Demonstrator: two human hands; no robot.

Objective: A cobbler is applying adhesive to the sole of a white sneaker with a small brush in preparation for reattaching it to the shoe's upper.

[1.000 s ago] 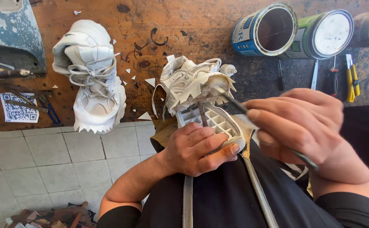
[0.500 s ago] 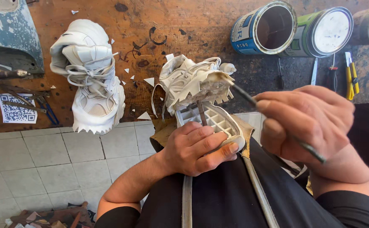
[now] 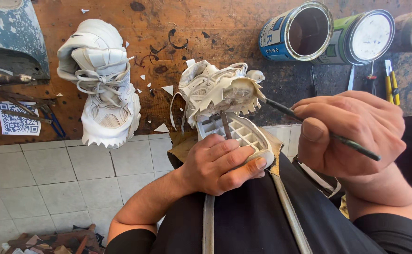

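My left hand (image 3: 222, 162) sits at centre frame, fingers curled tight around the heel end of a white sneaker (image 3: 225, 106) held sole-up against my lap. My right hand (image 3: 349, 134), at 3 o'clock, has fingers pinched together on a thin dark brush (image 3: 281, 109); its tip touches the sneaker's toe edge. A second white sneaker (image 3: 102, 84) lies on the wooden bench (image 3: 168, 19) at 10 o'clock, well apart. Open blue can (image 3: 296, 32) and green lidded can (image 3: 359, 38) at 1 o'clock. White scraps scattered between the shoes.
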